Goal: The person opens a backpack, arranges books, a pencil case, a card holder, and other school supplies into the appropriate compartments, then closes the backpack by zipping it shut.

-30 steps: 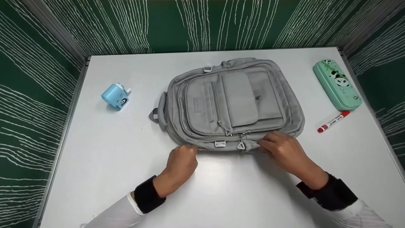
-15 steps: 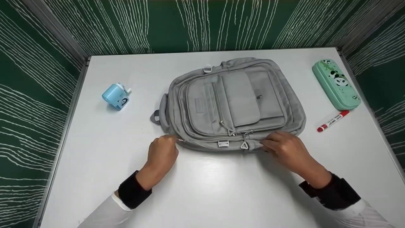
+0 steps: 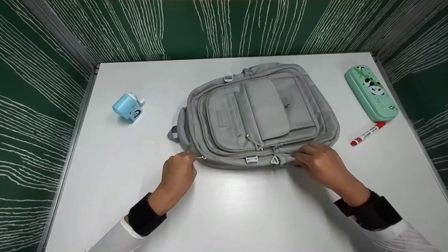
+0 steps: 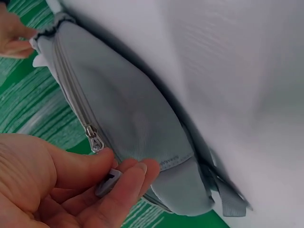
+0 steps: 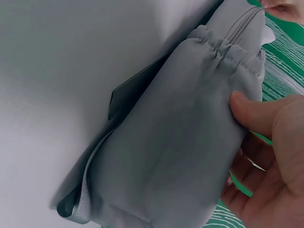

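Note:
A grey backpack (image 3: 266, 108) lies front side up on the white table, its top handle (image 3: 182, 126) toward the left. At the near upper corner my left hand (image 3: 178, 171) pinches a zipper pull (image 4: 109, 182) between thumb and fingers. Its metal slider (image 4: 92, 137) sits on the side zipper, whose track runs back along the bag's edge. My right hand (image 3: 322, 168) grips the gathered side pocket (image 5: 175, 128) near the bag's lower end, thumb on the outer fabric and the other fingers behind it.
A light blue pencil sharpener (image 3: 128, 107) with a crank stands at the left. On the right lie a green panda pencil case (image 3: 371, 92) and a red-capped marker (image 3: 368, 134). Green walls with white streaks (image 3: 196, 28) border the table (image 3: 231, 210).
My left hand has pulled the zipper slider leftward along the near side to the bag's top corner. The backpack has shifted slightly right, and my right hand keeps its grip.

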`<state>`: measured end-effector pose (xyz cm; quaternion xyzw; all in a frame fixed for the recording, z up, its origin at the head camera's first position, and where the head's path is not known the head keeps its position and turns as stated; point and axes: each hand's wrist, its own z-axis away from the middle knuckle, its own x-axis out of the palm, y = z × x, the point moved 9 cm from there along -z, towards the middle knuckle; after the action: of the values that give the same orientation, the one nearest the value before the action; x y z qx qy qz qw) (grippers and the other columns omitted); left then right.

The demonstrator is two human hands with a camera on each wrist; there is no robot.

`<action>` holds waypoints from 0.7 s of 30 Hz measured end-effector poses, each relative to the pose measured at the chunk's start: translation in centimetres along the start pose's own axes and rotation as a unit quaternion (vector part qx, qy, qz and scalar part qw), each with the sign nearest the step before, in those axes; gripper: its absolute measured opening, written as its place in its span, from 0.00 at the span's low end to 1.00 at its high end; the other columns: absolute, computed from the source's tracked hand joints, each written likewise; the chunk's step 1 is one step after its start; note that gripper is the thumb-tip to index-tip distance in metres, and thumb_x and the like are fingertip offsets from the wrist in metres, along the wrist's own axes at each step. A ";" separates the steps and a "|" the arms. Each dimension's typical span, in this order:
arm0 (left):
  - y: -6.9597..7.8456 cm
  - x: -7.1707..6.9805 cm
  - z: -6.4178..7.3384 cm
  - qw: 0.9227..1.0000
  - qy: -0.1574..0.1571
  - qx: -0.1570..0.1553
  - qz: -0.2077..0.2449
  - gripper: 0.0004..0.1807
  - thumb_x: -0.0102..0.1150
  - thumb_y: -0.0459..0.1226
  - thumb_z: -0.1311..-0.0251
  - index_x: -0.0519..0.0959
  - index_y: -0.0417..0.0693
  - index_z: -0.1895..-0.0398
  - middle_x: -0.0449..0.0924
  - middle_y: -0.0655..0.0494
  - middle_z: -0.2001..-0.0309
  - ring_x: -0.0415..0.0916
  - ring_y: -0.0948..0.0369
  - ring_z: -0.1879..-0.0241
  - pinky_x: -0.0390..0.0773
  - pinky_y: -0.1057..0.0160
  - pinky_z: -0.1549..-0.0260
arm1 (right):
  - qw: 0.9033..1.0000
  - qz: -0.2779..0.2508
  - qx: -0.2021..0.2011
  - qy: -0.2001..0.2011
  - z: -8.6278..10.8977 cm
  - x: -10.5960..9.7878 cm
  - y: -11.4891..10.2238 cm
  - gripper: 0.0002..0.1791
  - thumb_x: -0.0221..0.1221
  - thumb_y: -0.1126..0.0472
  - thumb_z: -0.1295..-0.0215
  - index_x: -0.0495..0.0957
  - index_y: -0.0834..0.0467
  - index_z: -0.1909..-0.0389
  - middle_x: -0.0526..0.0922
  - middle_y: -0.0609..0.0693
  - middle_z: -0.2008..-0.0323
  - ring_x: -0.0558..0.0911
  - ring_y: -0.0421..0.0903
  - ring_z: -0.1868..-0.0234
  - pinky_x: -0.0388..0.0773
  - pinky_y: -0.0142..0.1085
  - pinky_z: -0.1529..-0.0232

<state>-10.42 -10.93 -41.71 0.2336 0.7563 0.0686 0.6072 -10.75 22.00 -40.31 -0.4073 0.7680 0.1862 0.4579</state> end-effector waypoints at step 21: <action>4.6 1.0 1.9 0.994 -0.045 0.064 0.071 0.20 0.65 0.21 0.42 0.76 0.46 0.87 0.74 0.56 0.84 0.79 0.61 0.79 0.76 0.58 0.86 | 0.995 0.083 0.063 0.006 1.6 -1.3 6.7 0.13 0.69 0.79 0.55 0.90 0.64 0.66 0.88 0.58 0.69 0.84 0.61 0.68 0.74 0.49 0.80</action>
<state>-7.50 -6.77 -41.32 0.3276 0.7128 0.0526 0.6180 -14.85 27.71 -40.59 -0.3132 0.8119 0.1723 0.4615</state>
